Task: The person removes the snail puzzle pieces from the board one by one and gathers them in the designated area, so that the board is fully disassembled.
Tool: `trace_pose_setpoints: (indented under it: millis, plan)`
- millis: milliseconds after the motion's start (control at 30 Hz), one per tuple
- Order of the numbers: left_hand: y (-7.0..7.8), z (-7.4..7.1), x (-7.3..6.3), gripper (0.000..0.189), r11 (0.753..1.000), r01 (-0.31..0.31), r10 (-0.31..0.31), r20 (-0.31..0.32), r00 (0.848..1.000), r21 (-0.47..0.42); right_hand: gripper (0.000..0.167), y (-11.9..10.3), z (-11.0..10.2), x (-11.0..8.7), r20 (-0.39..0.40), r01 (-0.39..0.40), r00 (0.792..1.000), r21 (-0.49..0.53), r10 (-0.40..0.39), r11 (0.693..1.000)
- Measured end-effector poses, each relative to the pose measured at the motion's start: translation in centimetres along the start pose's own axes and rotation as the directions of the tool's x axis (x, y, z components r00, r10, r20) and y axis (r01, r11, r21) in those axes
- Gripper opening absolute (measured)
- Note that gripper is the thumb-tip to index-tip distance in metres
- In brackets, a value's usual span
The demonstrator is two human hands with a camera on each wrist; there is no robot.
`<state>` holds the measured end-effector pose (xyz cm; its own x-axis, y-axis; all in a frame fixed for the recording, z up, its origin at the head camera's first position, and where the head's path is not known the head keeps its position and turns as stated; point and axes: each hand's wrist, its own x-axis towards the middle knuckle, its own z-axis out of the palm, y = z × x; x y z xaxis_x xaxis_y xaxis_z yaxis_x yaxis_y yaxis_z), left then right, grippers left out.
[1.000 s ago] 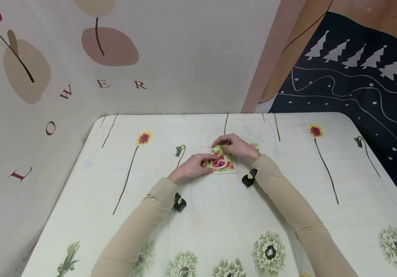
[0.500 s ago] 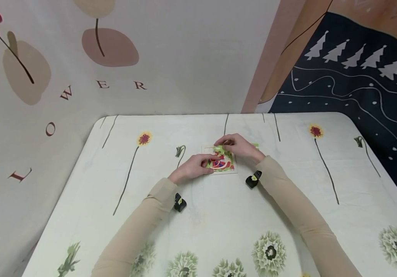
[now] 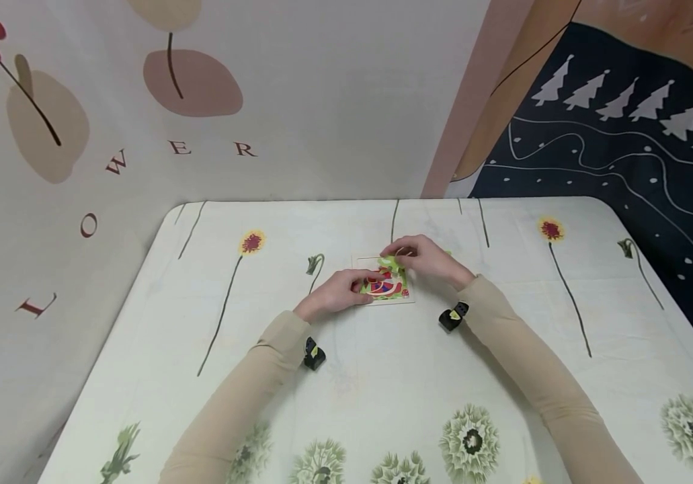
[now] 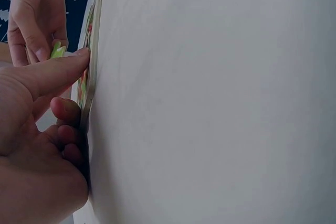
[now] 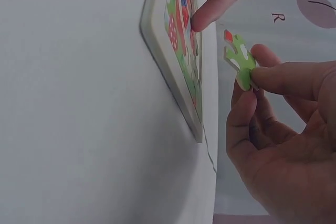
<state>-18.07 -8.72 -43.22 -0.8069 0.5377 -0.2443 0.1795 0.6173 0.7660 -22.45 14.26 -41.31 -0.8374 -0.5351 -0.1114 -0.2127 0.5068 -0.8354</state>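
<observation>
A wooden puzzle board (image 3: 385,289) with a red, green and blue picture lies flat on the table. My left hand (image 3: 334,292) rests at its left side, the index finger reaching over the picture and the thumb at the near edge. In the left wrist view, the other fingertips (image 4: 65,109) of this hand are curled beside the board's edge. Above the board's far right part, my right hand (image 3: 427,257) pinches a green puzzle piece (image 5: 242,59) with white patches and a red tip. That piece is clear of the board in the right wrist view.
A bit of something green (image 3: 449,253) peeks out behind the right hand. The tablecloth (image 3: 346,376) is white with printed flowers. Patterned hangings (image 3: 322,101) rise beyond the table's far edge. A small black device (image 3: 454,316) sits at each wrist.
My right hand has shifted slightly right and towards me, and now covers most of the green thing beyond it. The left hand and the board have stayed put.
</observation>
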Motion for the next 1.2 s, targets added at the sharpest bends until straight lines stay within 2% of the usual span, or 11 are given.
trace_pose_setpoints:
  millis: [267, 567, 867, 1200]
  plan:
    - [-0.2, 0.0, 0.1, 0.048, 1.0, -0.008, 0.008, -0.001, 1.0, 0.011, 0.03, 0.8, -0.7, -1.1, -0.053, 0.015, 0.998, 0.019, -0.014, 1.0]
    - [-0.2, 0.0, 0.1, 0.048, 1.0, -0.013, 0.013, 0.0, 1.0, 0.019, 0.03, 1.6, -2.3, -2.4, -0.132, -0.039, 0.99, 0.022, 0.041, 0.999]
    - [-0.2, 0.1, 0.1, 0.049, 1.0, -0.012, 0.011, 0.003, 1.0, 0.012, 0.031, 2.3, -3.4, -3.4, -0.169, -0.104, 0.979, 0.038, 0.109, 0.994]
    - [-0.1, 0.1, -0.1, 0.049, 1.0, -0.022, 0.021, 0.003, 1.0, 0.021, 0.03, 3.5, -4.4, -4.7, -0.223, -0.076, 0.971, 0.065, 0.089, 0.995]
